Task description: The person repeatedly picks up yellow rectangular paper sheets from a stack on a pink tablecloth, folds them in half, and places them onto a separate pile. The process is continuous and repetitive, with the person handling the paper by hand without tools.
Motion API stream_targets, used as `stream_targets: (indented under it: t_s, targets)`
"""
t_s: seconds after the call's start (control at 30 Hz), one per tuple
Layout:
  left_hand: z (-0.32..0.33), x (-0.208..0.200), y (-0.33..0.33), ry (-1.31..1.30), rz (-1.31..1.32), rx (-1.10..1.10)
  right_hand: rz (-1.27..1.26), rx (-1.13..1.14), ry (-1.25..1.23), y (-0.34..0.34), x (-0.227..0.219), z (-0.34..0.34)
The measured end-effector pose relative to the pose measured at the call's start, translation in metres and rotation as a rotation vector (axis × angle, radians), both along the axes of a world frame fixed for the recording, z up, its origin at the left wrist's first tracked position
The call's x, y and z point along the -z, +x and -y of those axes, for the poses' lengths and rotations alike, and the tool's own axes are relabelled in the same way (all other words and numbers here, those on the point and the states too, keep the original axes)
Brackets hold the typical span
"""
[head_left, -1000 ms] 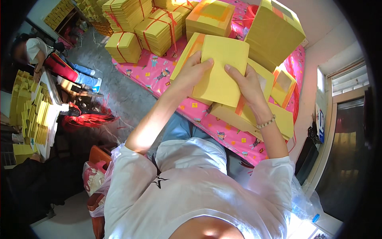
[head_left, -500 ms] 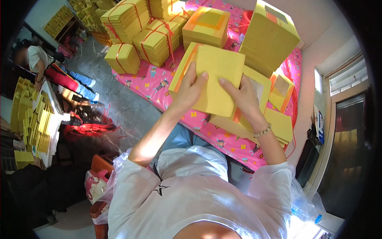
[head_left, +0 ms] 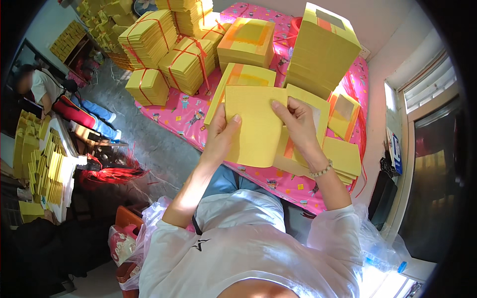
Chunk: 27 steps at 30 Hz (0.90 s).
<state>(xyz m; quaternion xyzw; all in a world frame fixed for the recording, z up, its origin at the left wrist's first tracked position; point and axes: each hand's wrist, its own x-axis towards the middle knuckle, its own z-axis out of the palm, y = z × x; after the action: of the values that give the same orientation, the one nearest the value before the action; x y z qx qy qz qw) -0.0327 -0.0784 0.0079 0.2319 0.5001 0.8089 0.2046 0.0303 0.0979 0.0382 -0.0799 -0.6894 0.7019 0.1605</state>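
Between my hands is a thin stack of plain yellow paper [head_left: 256, 129], held up over the near side of a pink patterned table cover [head_left: 198, 124]. My left hand [head_left: 222, 136] grips its left edge, thumb on the front face. Opposite it, my right hand [head_left: 299, 121] pinches the upper right edge, thumb in front and fingers curled behind. Partly hidden behind the held paper are a yellow paper stack with an orange-bordered top [head_left: 243, 72] and one with a silver patch [head_left: 315, 109]. Near my right wrist lies a plain yellow stack [head_left: 343, 158].
Bundles tied with red string [head_left: 186, 64] stand at the far left. A tall yellow stack [head_left: 323, 57] rises at the back right, by a red container [head_left: 295, 27]. To the left, a person [head_left: 47, 89] sits near a table of folded yellow paper [head_left: 49, 164]; red strings [head_left: 114, 174] hang nearby.
Both hands have brought the paper stack lower and slightly left, and it now stands more upright. My right fingers have curled in more at its edge. The view has shifted a little.
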Motion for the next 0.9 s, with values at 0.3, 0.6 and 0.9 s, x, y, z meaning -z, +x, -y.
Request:
stream_targets:
  t_s: [0.3, 0.6, 0.9]
  targets:
    - [0.015, 0.001, 0.004, -0.059, 0.067, 0.009, 0.042, 0.021, -0.012, -0.001, -0.005, -0.001]
    - [0.024, -0.003, 0.0, -0.054, 0.123, -0.01, 0.164, -0.169, 0.142, 0.01, 0.002, 0.008]
    - [0.032, -0.002, -0.004, -0.084, 0.076, -0.079, 0.241, -0.225, 0.199, 0.007, -0.005, 0.018]
